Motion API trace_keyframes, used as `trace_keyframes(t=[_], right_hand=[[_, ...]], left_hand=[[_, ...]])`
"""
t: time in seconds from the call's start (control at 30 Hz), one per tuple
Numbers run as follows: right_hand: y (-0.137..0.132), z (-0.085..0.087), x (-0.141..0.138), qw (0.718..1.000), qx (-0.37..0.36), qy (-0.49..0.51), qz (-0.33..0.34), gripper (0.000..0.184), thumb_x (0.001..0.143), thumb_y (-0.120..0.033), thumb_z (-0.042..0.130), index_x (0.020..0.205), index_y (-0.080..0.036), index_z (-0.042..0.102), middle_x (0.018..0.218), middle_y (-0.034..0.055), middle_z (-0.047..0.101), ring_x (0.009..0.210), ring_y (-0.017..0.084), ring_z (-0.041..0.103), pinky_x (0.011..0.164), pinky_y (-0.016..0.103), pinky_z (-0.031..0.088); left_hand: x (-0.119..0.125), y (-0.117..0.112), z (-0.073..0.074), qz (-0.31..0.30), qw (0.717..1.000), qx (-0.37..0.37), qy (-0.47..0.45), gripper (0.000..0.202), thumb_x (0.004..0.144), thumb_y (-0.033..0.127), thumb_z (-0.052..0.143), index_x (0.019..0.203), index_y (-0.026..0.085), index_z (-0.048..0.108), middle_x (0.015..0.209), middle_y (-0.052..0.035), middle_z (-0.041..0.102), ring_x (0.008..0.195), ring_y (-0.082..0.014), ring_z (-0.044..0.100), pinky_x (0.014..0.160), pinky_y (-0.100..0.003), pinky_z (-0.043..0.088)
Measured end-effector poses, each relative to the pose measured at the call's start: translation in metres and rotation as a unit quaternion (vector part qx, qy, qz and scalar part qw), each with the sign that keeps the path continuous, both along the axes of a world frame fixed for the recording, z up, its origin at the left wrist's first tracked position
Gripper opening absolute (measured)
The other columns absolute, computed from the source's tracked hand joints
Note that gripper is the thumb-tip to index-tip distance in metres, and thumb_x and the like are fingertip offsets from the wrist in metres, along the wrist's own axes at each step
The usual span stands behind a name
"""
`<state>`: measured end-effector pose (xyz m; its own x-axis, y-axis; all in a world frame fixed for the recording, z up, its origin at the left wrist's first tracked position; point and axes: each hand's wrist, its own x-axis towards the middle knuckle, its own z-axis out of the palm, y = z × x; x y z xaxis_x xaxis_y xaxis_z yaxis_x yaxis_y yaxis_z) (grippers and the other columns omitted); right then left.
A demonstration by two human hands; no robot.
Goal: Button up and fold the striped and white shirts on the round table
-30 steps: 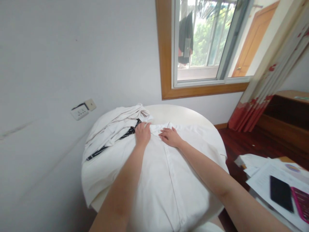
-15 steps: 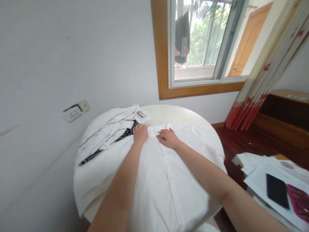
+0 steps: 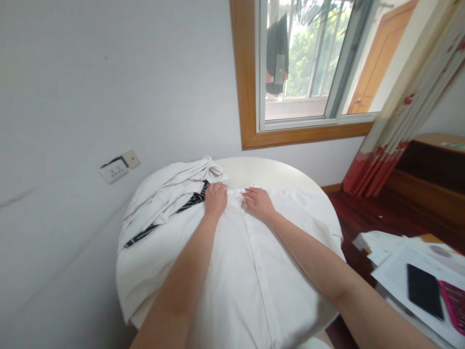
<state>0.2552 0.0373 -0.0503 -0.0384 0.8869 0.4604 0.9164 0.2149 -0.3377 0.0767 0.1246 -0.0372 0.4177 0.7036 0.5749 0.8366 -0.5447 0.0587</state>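
Observation:
A white button-up shirt (image 3: 250, 271) lies spread front-up over a round white table (image 3: 265, 170), its collar at the far side. My left hand (image 3: 215, 198) rests on the left of the collar, fingers together and curled down onto the cloth. My right hand (image 3: 258, 202) lies on the right of the collar, fingers bent and pressed to the fabric near the button placket. Both hands are close together at the neckline. Whether either pinches the cloth is hidden.
A bundle of white garments (image 3: 167, 194) with a black striped tie (image 3: 170, 215) lies at the table's left. A wall socket (image 3: 115, 169) is at left, a window (image 3: 301, 63) and a curtain (image 3: 403, 116) behind. Papers (image 3: 395, 271), a black phone (image 3: 424, 298) and a pink item (image 3: 454, 310) lie at right.
My right hand has slid a little toward the collar and closer to my left hand. My left hand has stayed at the collar's left side. The view shifted slightly.

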Motion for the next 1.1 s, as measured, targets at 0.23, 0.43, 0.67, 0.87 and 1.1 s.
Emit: trace_keyframes(t=[0.23, 0.43, 0.67, 0.87, 1.1], right_hand=[[0.009, -0.005, 0.047, 0.981, -0.073, 0.012, -0.181, 0.047, 0.088, -0.018, 0.035, 0.134, -0.019, 0.048, 0.136, 0.0057, 0.050, 0.132, 0.021, 0.037, 0.107, 0.036, 0.030], [0.004, -0.013, 0.046, 0.985, -0.136, -0.061, -0.091, 0.048, 0.096, -0.045, 0.026, 0.139, -0.029, 0.039, 0.147, 0.0016, 0.035, 0.139, 0.025, 0.021, 0.109, 0.057, 0.015], [0.008, -0.019, 0.053, 0.970, -0.186, -0.068, -0.141, 0.065, 0.093, -0.059, 0.015, 0.146, -0.024, 0.025, 0.153, 0.0061, 0.023, 0.141, 0.026, 0.015, 0.109, 0.061, 0.008], [0.006, -0.023, 0.087, 0.960, -0.212, -0.088, -0.160, 0.052, 0.096, -0.044, 0.018, 0.144, -0.028, 0.030, 0.153, 0.0026, 0.022, 0.141, 0.024, 0.018, 0.110, 0.054, 0.014], [-0.009, -0.016, 0.103, 0.958, -0.126, -0.093, -0.242, 0.042, 0.092, -0.043, 0.035, 0.121, -0.023, 0.059, 0.127, 0.0121, 0.053, 0.118, 0.028, 0.045, 0.097, 0.043, 0.033]], left_hand=[[0.033, -0.018, -0.007, -0.168, 0.982, -0.077, 0.044, 0.040, 0.095, 0.031, 0.029, 0.126, 0.020, 0.052, 0.133, -0.0049, 0.053, 0.125, -0.0167, 0.042, 0.109, -0.032, 0.028], [0.044, -0.026, -0.026, -0.136, 0.965, -0.173, 0.140, 0.049, 0.095, 0.045, 0.025, 0.141, 0.030, 0.035, 0.149, -0.0028, 0.033, 0.138, -0.0219, 0.026, 0.113, -0.044, 0.019], [0.043, -0.030, -0.023, -0.097, 0.969, -0.186, 0.133, 0.050, 0.094, 0.047, 0.027, 0.141, 0.033, 0.035, 0.151, -0.0025, 0.030, 0.139, -0.0230, 0.023, 0.113, -0.048, 0.016], [0.043, -0.031, -0.026, -0.066, 0.975, -0.175, 0.121, 0.049, 0.092, 0.045, 0.032, 0.139, 0.030, 0.039, 0.150, -0.0064, 0.031, 0.139, -0.0245, 0.025, 0.113, -0.046, 0.017], [0.042, -0.031, -0.025, -0.070, 0.975, -0.176, 0.120, 0.050, 0.093, 0.046, 0.030, 0.139, 0.030, 0.039, 0.149, -0.0074, 0.032, 0.139, -0.0245, 0.025, 0.112, -0.045, 0.017]])
